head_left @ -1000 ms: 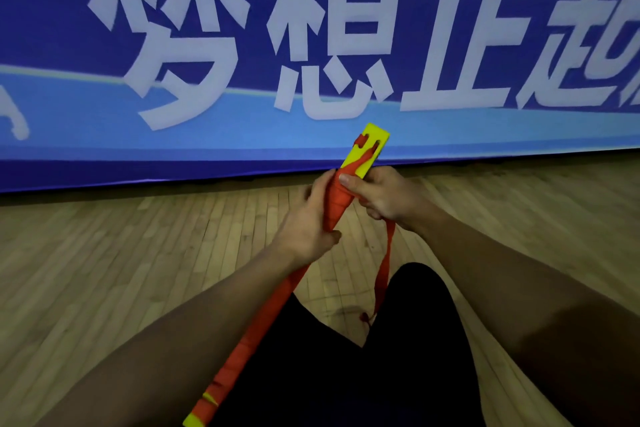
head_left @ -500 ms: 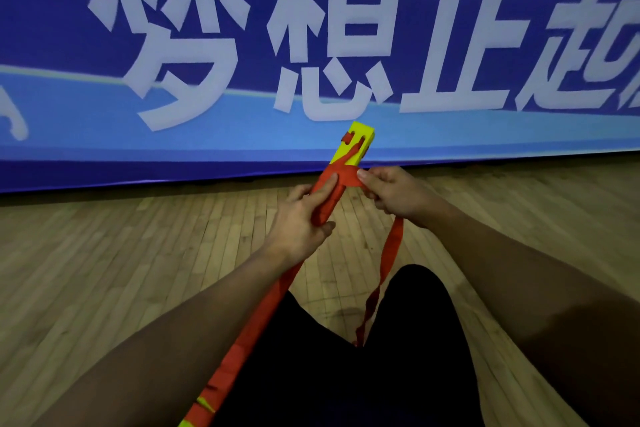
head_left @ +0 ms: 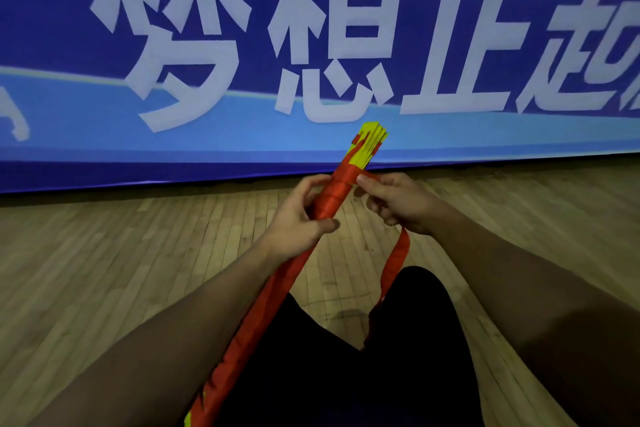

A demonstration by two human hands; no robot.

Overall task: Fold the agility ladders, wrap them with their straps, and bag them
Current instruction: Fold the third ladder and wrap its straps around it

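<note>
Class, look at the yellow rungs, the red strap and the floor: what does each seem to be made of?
Yellow rungs: probably matte plastic, judging by their flat, stiff, thin-edged slats.
Red strap: woven fabric, likely nylon; it hangs limp and wraps tightly.
Floor: wood, with narrow planks and a slight sheen.

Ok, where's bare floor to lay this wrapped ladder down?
Bare wooden floor lies left of the left hand, up to the blue banner. More lies right of the right hand. Straight ahead is crowded: ladder bundle, hanging strap.

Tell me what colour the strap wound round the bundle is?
Red-orange. The long flat fabric strap winds round the yellow folded ladder bundle, clearest in the head view.
</note>
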